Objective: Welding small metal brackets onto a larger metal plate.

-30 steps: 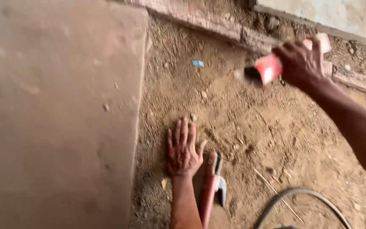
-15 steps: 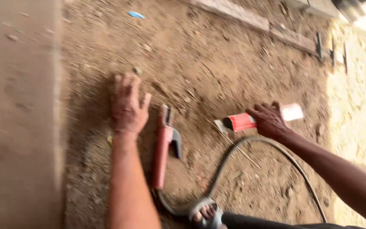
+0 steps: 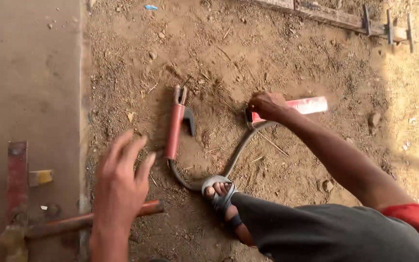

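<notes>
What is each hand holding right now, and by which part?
The right hand rests on the dark end of the red box lying on the dirt; a closed grip cannot be told. The left hand is open, holding nothing.

Right hand (image 3: 267, 105) on red packet (image 3: 297, 107)

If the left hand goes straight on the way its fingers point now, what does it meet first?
The left hand is raised, fingers pointing up and slightly right in the head view. Probably it would first meet the red-handled metal electrode clamp lying on the bare dirt ground. Depth is unclear, so it might pass above it.
</notes>
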